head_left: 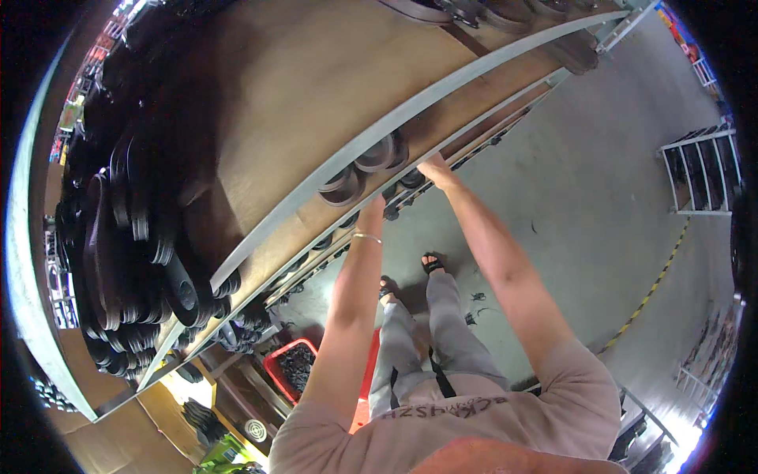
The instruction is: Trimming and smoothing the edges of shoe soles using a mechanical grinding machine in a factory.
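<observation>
Both my arms reach forward to a lower level of a metal-edged shelf rack. My left hand (374,208) is at the shelf edge, its fingers hidden beyond the rail. To its right, my right hand (433,167) also reaches in past the rail, fingers out of sight. Between the hands, the rounded end of a dark sole-shaped piece (412,179) shows on that level; whether either hand touches it cannot be made out. On the level above lie several dark brown shoe soles (377,154), their rounded ends sticking out near the metal shelf rail (410,110).
Stacks of black shoe soles (118,245) fill the shelf's left part. A red crate (272,368) holding small dark pieces stands on the floor left of my legs. A metal rack (699,175) stands far right, near yellow-black floor tape (649,296). Dark scraps (471,317) lie by my feet.
</observation>
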Available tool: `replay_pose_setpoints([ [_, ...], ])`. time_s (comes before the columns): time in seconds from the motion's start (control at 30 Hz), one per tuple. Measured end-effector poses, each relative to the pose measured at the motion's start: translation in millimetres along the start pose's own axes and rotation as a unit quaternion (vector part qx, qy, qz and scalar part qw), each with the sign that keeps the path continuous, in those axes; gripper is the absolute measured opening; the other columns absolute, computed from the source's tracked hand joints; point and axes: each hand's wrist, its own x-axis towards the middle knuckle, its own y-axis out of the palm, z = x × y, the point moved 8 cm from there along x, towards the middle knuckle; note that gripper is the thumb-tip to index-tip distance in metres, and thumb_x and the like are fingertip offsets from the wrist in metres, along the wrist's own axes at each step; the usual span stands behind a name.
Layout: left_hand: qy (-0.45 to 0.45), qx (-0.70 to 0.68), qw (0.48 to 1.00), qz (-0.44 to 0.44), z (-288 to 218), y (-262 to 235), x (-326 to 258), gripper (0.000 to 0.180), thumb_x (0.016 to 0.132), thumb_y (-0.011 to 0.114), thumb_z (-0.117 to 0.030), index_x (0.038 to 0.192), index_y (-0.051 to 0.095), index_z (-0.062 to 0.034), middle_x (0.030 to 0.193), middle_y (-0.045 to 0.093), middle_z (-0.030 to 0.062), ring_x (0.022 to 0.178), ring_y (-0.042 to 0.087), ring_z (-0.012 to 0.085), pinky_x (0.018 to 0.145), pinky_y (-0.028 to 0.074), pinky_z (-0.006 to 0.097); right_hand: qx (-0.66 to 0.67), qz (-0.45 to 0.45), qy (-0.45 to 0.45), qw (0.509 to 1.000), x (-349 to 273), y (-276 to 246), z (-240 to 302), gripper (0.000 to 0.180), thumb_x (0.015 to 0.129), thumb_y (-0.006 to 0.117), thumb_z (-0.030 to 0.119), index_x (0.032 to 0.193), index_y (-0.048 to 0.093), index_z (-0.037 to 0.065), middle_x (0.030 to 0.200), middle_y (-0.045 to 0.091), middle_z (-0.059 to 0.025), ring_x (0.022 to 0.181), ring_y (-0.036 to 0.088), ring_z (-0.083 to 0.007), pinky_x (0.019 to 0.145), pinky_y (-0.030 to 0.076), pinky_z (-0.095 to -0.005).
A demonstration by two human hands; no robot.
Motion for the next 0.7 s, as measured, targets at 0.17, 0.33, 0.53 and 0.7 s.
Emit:
replay_pose_setpoints([
  [0.17, 0.033, 0.078, 0.996, 0.036, 2.3, 15.8, 0.1, 0.033, 0.091, 0.053, -0.019, 0.121, 0.046, -0.0056, 0.124, 0.05, 0.0111, 0.1, 0.054, 0.0255, 0.089, 0.046, 0.04, -0.058, 0.056, -0.059, 0.995, -1.9, 8.7, -4.9, 0.051, 0.089, 0.039, 0.038, 0.125, 0.045, 0.002, 0.129, 0.046, -0.0232, 0.119, 0.043, -0.0389, 0.097, 0.036, -0.0432],
  [0.33, 0.076, 0.16, 0.984, 0.016, -41.2, -8.4, 26.9, 0.034, 0.092, 0.053, -0.019, 0.121, 0.046, -0.0057, 0.123, 0.05, 0.0107, 0.1, 0.055, 0.0257, 0.089, 0.046, 0.04, -0.073, -0.03, -0.265, 0.961, -1.6, 26.8, 71.1, 0.041, 0.09, 0.039, 0.028, 0.116, 0.049, -0.002, 0.121, 0.051, -0.025, 0.114, 0.046, -0.0404, 0.093, 0.038, -0.0459],
  [0.53, 0.098, -0.405, 0.909, -0.026, -34.0, -28.6, -93.8, 0.033, 0.092, 0.055, -0.027, 0.115, 0.052, -0.0031, 0.113, 0.059, 0.0079, 0.103, 0.054, 0.02, 0.09, 0.043, 0.032, -0.159, 0.097, 0.009, 0.982, 11.8, 19.3, -19.7, 0.043, 0.088, 0.044, 0.031, 0.113, 0.051, -0.003, 0.113, 0.056, -0.0202, 0.107, 0.05, -0.0328, 0.092, 0.038, -0.0411],
  [0.7, -0.066, -0.387, 0.919, -0.028, 120.1, -81.0, -264.7, 0.042, 0.077, 0.068, -0.028, 0.106, 0.059, 0.0009, 0.076, 0.06, 0.0017, 0.064, 0.06, 0.0178, 0.06, 0.051, 0.034, 0.139, -0.015, 0.048, 0.989, -80.8, 43.5, -2.3, 0.05, 0.085, 0.055, 0.04, 0.108, 0.058, -0.005, 0.108, 0.057, -0.0134, 0.095, 0.052, -0.0266, 0.086, 0.04, -0.0381],
])
